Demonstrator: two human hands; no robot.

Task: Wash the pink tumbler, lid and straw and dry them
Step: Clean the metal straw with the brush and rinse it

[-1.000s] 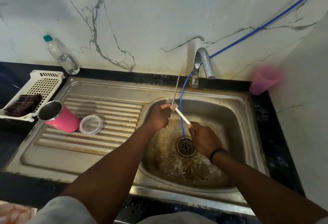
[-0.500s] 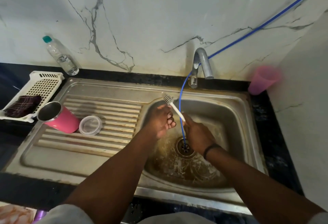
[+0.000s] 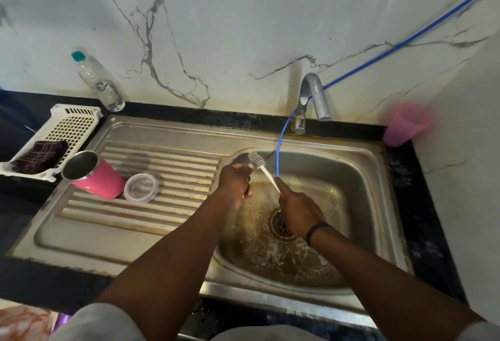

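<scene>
Over the sink basin, the right hand grips the white handle of a thin straw brush, its bristled head pointing up and to the far left. The left hand sits just beside that head with its fingers curled; something dark shows in its grip, but I cannot tell whether it is the straw. The pink tumbler lies on its side on the ribbed draining board to the left, well apart from both hands, mouth towards the far left. The clear lid lies just beside it on the right, touching or nearly so. A blue hose drops from the tap into the drain.
</scene>
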